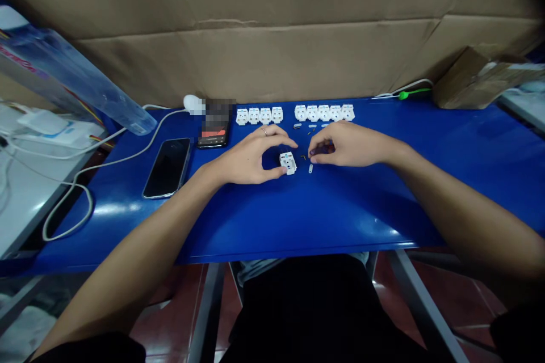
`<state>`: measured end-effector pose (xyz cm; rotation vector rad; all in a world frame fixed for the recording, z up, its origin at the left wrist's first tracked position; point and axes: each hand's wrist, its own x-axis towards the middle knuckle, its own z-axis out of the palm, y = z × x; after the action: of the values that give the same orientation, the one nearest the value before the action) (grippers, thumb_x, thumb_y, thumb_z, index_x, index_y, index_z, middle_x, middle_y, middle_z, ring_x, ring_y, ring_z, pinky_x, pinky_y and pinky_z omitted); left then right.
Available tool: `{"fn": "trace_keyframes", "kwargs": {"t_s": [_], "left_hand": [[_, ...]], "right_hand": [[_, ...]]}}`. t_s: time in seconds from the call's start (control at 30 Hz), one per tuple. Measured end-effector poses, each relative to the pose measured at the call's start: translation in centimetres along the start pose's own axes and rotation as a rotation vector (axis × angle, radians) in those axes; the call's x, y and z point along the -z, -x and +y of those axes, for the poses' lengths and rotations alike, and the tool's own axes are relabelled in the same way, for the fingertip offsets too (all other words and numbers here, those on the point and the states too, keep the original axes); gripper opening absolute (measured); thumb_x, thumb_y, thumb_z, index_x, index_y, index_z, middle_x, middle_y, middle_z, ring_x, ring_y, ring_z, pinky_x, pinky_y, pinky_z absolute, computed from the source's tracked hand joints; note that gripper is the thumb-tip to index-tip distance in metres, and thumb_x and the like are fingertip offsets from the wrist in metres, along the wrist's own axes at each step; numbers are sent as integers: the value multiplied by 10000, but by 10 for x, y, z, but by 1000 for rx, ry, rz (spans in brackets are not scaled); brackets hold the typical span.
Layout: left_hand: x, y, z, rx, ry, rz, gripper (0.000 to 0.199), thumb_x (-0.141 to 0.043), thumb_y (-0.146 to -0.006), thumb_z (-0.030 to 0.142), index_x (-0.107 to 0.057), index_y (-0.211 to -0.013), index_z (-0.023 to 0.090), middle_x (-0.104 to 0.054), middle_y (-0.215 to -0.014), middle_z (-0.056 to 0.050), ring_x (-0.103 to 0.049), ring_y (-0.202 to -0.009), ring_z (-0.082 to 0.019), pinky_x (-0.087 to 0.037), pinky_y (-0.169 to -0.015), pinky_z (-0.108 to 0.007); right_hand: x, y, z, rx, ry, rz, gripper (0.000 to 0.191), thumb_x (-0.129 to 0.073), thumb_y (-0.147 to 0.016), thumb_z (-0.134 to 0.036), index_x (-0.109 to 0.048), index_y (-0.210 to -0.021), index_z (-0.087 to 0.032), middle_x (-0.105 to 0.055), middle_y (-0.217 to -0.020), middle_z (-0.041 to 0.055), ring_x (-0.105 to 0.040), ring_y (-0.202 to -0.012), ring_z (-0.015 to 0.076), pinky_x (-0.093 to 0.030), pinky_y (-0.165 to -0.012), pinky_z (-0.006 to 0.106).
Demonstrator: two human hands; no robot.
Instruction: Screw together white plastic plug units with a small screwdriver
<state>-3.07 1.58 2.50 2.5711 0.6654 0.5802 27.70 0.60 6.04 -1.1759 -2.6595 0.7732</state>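
My left hand (249,156) is shut on a small white plastic socket body (288,163), its thumb at the near side and its fingers reaching over the top. My right hand (349,144) sits just to the right, with its fingertips drawn together. Whether they pinch anything is hard to tell. Tiny dark screws (303,157) lie just left of those fingertips, and a small white clip (310,169) lies below them. Two rows of white socket housings (259,115) (323,113) stand along the back, with several small parts (309,129) in front of the right row.
Everything stands on a blue table (361,210) backed by a cardboard wall (272,28). To the left lie a black smartphone (167,168), a second phone (215,130), a white cable (97,164) and a clear plastic package (72,76). A green-handled tool (413,93) and a cardboard packet (477,82) sit back right.
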Motion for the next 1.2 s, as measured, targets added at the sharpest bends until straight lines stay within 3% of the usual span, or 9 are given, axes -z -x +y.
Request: {"fn": "trace_keyframes", "kwargs": {"t_s": [0.13, 0.27, 0.33, 0.43, 0.5, 0.6, 0.97, 1.2], "left_hand": [[-1, -1, 2, 11, 36, -29, 433, -935, -979, 403, -825, -1369, 253, -774, -1338, -101, -768, -1172, -293, -630, -1059, -454], [-5, -2, -2, -9, 65, -23, 440, -942, -1000, 381, -813, -1401, 257, -804, -1357, -95, -777, -1199, -289, -614, -1090, -449], [-7, -2, -4, -11, 59, -5, 488, -967, -985, 380, -803, -1426, 251, -821, -1363, -98, -777, -1207, -294, -607, -1098, -453], [-7, -2, -5, -1, 37, 17, 512, -996, -961, 387, -808, -1413, 238, -837, -1344, -96, -776, -1200, -301, -601, -1080, -452], [-8, -2, -6, 0, 30, 26, 492, -999, -958, 392, -815, -1385, 232, -842, -1317, -90, -777, -1186, -299, -600, -1057, -445], [-8, -2, -7, -7, 32, 36, 463, -996, -962, 383, -818, -1360, 226, -846, -1290, -87, -777, -1172, -294, -597, -1035, -434], [-9, -3, -4, 0, 37, 45, 437, -984, -966, 392, -815, -1339, 239, -859, -1255, -78, -776, -1150, -294, -591, -1004, -436], [-10, -2, -4, 14, 36, 49, 453, -982, -966, 400, -817, -1356, 239, -864, -1294, -77, -778, -1183, -299, -583, -1047, -453]], "right_hand": [[3, 1, 4, 66, 81, 210, 250, -701, -997, -272, -915, -1120, -228, -911, -1085, 83, -802, -910, 258, -564, -857, 408], [1, 2, 3, 178, -6, 482, 280, -705, -1101, -434, -908, -1163, -252, -908, -1205, 98, -831, -1068, 298, -622, -970, 458], [-1, 1, 2, 198, -72, 600, 322, -768, -1095, -555, -907, -1085, -264, -915, -1144, 82, -827, -1012, 276, -639, -945, 441], [-8, -2, 2, 174, -223, 703, 436, -830, -1045, -682, -877, -969, -255, -881, -898, 43, -791, -784, 212, -643, -770, 376], [-12, -4, 1, 168, -349, 690, 470, -836, -1034, -705, -858, -955, -242, -849, -799, 23, -782, -696, 186, -645, -695, 343], [-18, -5, 0, 193, -444, 636, 467, -847, -1030, -693, -846, -972, -229, -855, -796, 19, -819, -713, 180, -681, -714, 323], [-25, -6, 5, 186, -449, 572, 358, -879, -1042, -583, -875, -1023, -226, -870, -863, 23, -845, -753, 196, -653, -719, 339], [-22, -4, 3, 178, -457, 584, 418, -879, -1028, -642, -871, -1030, -224, -865, -857, 26, -841, -764, 189, -668, -732, 331]]}}
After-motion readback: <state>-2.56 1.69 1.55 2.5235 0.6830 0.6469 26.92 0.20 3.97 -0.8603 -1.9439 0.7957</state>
